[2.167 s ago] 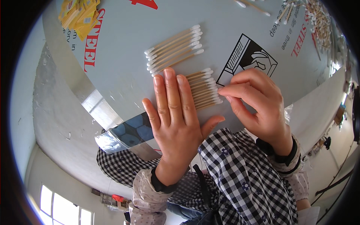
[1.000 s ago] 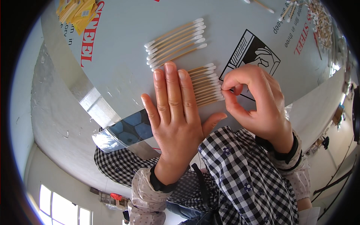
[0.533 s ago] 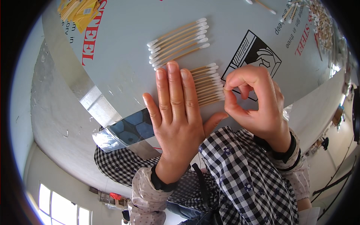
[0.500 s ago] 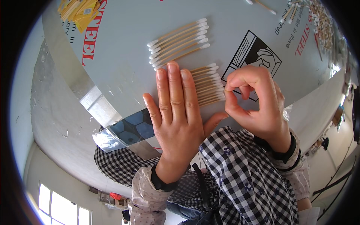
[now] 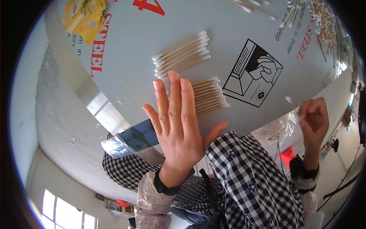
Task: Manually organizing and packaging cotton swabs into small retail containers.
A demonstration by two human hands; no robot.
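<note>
My left hand (image 5: pixel 176 118) lies flat, fingers stretched and thumb out to the side, over the left part of a row of cotton swabs (image 5: pixel 209 95) with wooden sticks and white tips. The swabs' right ends stick out from under it. Just beyond the fingertips, a second row of cotton swabs (image 5: pixel 182 53) lies side by side. My right hand (image 5: pixel 314 120) is off to the right by the table's near edge, its fingers curled; whether anything is in them is hidden. A small white cotton tuft (image 5: pixel 288 100) shows left of its fingers, apart from them.
The grey printed table top (image 5: pixel 129 49) bears yellow packets (image 5: pixel 84 19) at far left. A heap of loose swabs (image 5: pixel 326 23) lies at far right, with a few strays at the top. A clear plastic bag (image 5: pixel 280 128) hangs at the near right edge.
My right hand has left the right ends of the near swab row and moved right, past the table's edge. My left hand stays on the row. The white tuft and more of the plastic bag now show.
</note>
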